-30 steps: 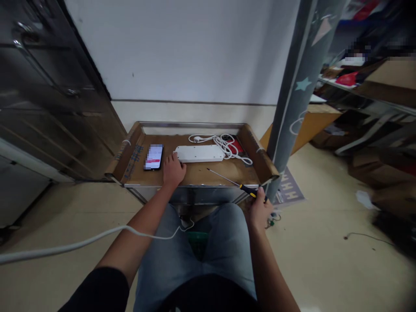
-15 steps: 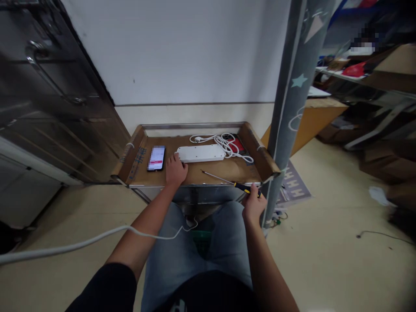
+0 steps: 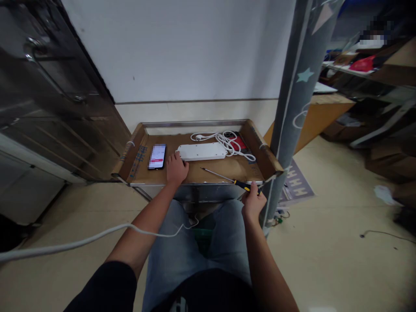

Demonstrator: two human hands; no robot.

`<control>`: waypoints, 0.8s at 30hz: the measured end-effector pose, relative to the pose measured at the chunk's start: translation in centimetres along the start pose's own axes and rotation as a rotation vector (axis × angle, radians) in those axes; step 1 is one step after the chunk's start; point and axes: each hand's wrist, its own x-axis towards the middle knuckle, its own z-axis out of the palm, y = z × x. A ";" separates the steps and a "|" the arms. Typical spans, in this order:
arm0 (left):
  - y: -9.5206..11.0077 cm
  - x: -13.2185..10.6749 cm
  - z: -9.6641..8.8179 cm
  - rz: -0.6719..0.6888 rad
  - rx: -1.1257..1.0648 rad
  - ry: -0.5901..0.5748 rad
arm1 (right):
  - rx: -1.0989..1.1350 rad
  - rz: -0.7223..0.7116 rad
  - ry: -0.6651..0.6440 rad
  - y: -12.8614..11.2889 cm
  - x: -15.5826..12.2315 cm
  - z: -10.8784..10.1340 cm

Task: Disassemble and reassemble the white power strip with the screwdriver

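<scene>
A white power strip point(image 3: 201, 151) lies lengthwise on the cardboard-lined stand, a flat face with small dark holes turned up. My left hand point(image 3: 176, 168) grips its left end, fingers at the corner and thumb along the near side. In my right hand point(image 3: 254, 201), closed at the stand's front edge, is a screwdriver point(image 3: 241, 185) with a black and yellow handle. Its long shaft points left, and the tip is in front of the strip, apart from it. The strip's white cord point(image 3: 224, 138) lies coiled at the right, its plug toward the back.
A phone point(image 3: 157, 156) with a lit screen lies left of my left hand. Under the cord is a red and black item point(image 3: 239, 142). Raised cardboard sides point(image 3: 264, 151) border the stand point(image 3: 143, 173). A grey pole point(image 3: 289, 112) rises at its right, and a white cable point(image 3: 97, 237) crosses my left forearm.
The view has shifted slightly. Both hands, the screwdriver and the power strip keep the same places relative to each other.
</scene>
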 end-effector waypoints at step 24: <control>-0.1 0.0 0.1 -0.001 -0.020 0.008 | 0.145 0.188 0.017 -1.8 -0.9 0.7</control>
